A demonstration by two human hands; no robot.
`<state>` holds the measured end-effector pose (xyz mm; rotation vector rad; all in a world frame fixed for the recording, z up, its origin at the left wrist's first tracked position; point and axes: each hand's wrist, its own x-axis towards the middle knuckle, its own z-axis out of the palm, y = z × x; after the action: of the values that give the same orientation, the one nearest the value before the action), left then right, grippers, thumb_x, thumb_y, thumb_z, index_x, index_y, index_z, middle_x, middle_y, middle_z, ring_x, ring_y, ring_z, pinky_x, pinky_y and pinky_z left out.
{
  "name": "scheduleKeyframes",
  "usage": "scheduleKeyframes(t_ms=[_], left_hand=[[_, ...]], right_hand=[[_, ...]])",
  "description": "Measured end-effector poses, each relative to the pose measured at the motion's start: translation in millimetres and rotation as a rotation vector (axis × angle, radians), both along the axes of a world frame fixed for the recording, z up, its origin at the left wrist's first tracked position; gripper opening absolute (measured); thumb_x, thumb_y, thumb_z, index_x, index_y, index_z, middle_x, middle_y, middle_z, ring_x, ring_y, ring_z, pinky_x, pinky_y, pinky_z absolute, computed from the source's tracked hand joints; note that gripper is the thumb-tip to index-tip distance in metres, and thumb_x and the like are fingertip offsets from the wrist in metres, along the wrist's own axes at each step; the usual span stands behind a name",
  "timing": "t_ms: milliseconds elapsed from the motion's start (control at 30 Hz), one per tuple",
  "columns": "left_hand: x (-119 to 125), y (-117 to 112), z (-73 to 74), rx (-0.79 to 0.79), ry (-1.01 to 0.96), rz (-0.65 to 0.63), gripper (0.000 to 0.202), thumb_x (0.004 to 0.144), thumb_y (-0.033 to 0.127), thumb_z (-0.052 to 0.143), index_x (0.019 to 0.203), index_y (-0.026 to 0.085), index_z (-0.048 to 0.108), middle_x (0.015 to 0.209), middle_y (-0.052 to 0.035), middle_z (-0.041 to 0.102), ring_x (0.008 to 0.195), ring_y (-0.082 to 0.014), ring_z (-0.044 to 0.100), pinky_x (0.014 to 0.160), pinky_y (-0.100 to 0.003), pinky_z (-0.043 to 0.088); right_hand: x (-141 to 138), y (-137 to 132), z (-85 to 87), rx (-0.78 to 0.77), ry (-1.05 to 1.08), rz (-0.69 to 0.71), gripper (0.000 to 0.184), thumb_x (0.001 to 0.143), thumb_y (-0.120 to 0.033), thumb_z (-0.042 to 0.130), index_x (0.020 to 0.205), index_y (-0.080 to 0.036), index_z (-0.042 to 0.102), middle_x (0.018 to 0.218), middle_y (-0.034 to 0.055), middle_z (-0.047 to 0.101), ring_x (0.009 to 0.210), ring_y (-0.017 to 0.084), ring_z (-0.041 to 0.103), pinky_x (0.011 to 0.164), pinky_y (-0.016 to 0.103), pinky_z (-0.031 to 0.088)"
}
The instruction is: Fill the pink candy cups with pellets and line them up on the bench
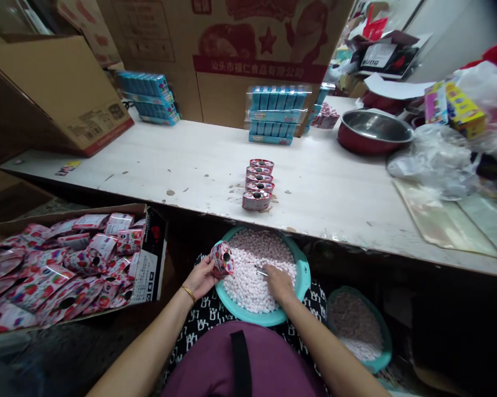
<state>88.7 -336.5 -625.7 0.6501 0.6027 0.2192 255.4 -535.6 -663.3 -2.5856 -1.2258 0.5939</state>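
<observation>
Head view: five packs (252,187) on stained white table (199,162), carton (226,96) behind.

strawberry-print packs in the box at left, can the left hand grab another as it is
Probably not yet: the left hand already holds one pack, though the open-topped box beside it looks unobstructed.

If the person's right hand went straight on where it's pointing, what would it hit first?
Probably the small pale tablets in the turquoise basin: the right hand, holding a metal tool, points forward and leftward among them, though depth is hard to judge.
</observation>
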Motion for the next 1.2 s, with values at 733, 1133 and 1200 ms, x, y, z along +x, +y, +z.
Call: scheduleKeyframes(t_ms=[733, 1133, 1200], left_hand=[[37.9, -40.2, -9.3, -0.051, -0.071, -0.078, 0.026, 0.076, 0.019, 0.06, 0.102, 0.021, 0.055, 0.095, -0.0062, 0.064, 0.079, -0.0181, 0.064, 0.076, -0.037, 0.05], [32.9, -36.4, -11.4, -0.1, -0.057, -0.048, 0.03, 0.077, 0.016, 0.058, 0.106, 0.025, 0.053, 0.096, -0.0031, 0.064, 0.082, -0.0162, 0.063, 0.079, -0.038, 0.049], [32.3, -36.0, -12.3, -0.121, -0.052, -0.035, 0.029, 0.077, 0.017, 0.059, 0.104, 0.025, 0.054, 0.095, -0.003, 0.064, 0.081, -0.0171, 0.063, 0.078, -0.038, 0.049]], right_hand=[[15.1, -1.2, 164.2, -0.085, -0.261, 0.286, 0.022, 0.082, -0.025, 0.043, 0.094, -0.022, 0.061, 0.087, 0.0059, 0.062, 0.074, 0.019, 0.06, 0.063, 0.028, 0.039], [-0.6, 13.1, 183.2, -0.104, -0.341, 0.365, 0.021, 0.078, -0.013, 0.039, 0.083, -0.017, 0.059, 0.081, 0.0094, 0.059, 0.075, 0.018, 0.056, 0.067, 0.031, 0.035], [1.1, 8.9, 185.4, -0.094, -0.347, 0.355, 0.021, 0.08, -0.015, 0.039, 0.084, -0.017, 0.059, 0.081, 0.0084, 0.059, 0.073, 0.017, 0.056, 0.064, 0.029, 0.035]])
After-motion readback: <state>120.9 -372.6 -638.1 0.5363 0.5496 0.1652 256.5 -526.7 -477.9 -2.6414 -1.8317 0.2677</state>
